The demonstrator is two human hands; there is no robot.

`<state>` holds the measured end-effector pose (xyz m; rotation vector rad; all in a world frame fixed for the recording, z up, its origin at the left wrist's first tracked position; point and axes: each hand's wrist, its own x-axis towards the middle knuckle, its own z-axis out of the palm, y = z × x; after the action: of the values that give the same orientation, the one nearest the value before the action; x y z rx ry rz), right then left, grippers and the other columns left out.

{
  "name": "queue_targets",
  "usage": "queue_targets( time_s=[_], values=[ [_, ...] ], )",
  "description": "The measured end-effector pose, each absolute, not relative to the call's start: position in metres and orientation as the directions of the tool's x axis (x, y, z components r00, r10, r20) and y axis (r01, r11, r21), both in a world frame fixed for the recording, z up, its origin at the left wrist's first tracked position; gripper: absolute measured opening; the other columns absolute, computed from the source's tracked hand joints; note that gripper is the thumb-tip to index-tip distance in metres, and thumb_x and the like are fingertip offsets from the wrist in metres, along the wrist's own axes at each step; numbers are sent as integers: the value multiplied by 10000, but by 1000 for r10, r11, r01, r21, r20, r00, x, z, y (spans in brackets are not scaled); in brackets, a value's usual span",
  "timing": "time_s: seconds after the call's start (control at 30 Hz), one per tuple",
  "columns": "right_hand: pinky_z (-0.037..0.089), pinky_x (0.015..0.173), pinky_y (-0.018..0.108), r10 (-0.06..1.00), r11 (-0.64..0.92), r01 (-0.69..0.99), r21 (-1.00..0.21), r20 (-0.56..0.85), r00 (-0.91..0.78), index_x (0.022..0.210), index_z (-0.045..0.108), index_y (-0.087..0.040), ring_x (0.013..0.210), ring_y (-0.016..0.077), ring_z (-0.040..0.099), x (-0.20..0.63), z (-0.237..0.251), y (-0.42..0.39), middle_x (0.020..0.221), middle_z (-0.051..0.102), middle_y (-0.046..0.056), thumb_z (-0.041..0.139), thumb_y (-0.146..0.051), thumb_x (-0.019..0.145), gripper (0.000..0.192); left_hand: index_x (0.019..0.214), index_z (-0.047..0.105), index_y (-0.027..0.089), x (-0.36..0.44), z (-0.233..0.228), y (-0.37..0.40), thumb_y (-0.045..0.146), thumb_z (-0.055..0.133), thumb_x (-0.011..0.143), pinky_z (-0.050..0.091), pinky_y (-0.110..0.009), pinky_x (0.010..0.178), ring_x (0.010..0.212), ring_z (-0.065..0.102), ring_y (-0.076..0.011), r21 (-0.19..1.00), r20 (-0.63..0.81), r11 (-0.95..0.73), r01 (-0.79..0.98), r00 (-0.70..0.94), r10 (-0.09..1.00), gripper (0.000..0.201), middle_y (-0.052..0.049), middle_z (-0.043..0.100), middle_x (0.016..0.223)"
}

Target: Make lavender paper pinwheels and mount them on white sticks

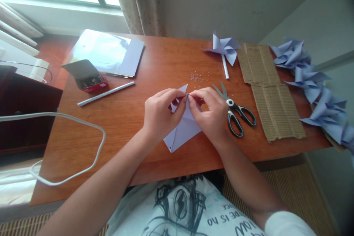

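A sheet of pale lilac paper [182, 129], cut with slits toward its middle and with a small hole near one corner, lies under both hands on the table. My left hand [166, 110] pinches at the paper's far edge with thumb and forefinger. Meeting it there, my right hand [210, 108] pinches the same spot, fingertips almost touching. Whatever else may be between the fingertips is too small to make out. Close to my right hand rest black-handled scissors [235, 110], blades apart. Small paper bits [197, 76] are scattered beyond the hands.
A finished paper pinwheel [224, 46] on a stick lies at the back, beside folded cardboard [272, 88]. Several more pinwheels [318, 81] line the right edge. At left are a red box [92, 81], a rolled paper stick [106, 93], a plastic-covered stack [110, 51] and a white cable [101, 143].
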<state>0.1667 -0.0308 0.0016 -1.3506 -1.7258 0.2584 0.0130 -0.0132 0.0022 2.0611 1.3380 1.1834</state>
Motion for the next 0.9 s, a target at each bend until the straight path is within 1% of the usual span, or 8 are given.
queue_targets(
  time_s=[0.13,0.23,0.4,0.5,0.57,0.77,0.83,0.9],
  values=[
    [543,826,359,818,425,735,-529,571,-62,947,698,-255,874,219,670,167,-3,-32,911,724,71,577,-212,972,131,865,704,201,13,2,-15,229,623,899,485,-224,610,617,618,-110,685,425,-436,583,166,890,93,6,726,763],
    [541,866,367,796,446,764,-467,598,-99,1004,713,-259,909,229,680,167,-7,-32,935,732,77,571,-216,982,150,876,703,196,13,1,-15,230,600,916,481,-233,622,643,628,-121,653,435,-442,615,173,884,116,-7,732,783],
    [551,857,365,784,474,765,-437,604,-142,1070,724,-244,911,230,685,166,-12,-30,958,733,87,555,-205,986,192,895,703,187,13,0,-14,243,574,938,466,-255,636,677,638,-144,592,439,-447,670,197,877,148,-31,734,806],
    [555,847,368,788,485,745,-458,599,-145,1079,732,-224,905,231,684,166,-12,-30,958,732,97,548,-193,980,211,891,698,192,12,1,-13,263,568,945,454,-264,633,668,625,-150,551,432,-442,707,212,877,157,-35,730,805],
    [558,855,371,803,477,732,-487,580,-137,1082,737,-230,916,231,687,166,-11,-30,966,734,96,545,-188,974,224,893,694,198,12,2,-13,268,566,946,451,-263,631,665,621,-149,546,426,-440,713,216,879,155,-34,727,807],
    [568,858,375,834,473,656,-588,539,-119,1049,753,-238,923,223,703,169,-2,-30,962,753,79,567,-165,946,225,893,695,209,10,1,-12,276,600,931,457,-240,617,637,615,-128,616,420,-441,653,201,885,122,-13,726,808],
    [573,849,369,857,455,609,-650,505,-102,1024,758,-243,919,215,706,170,2,-29,958,760,67,570,-163,944,219,887,696,206,9,1,-11,278,614,925,460,-235,613,623,608,-121,644,421,-442,625,193,886,116,-7,718,787],
    [581,826,353,901,396,537,-745,427,-73,996,760,-254,919,204,710,172,6,-28,967,766,50,574,-182,949,205,882,699,203,9,1,-10,274,613,923,468,-233,613,621,604,-119,671,415,-444,594,195,889,118,-5,710,770]
  ],
)
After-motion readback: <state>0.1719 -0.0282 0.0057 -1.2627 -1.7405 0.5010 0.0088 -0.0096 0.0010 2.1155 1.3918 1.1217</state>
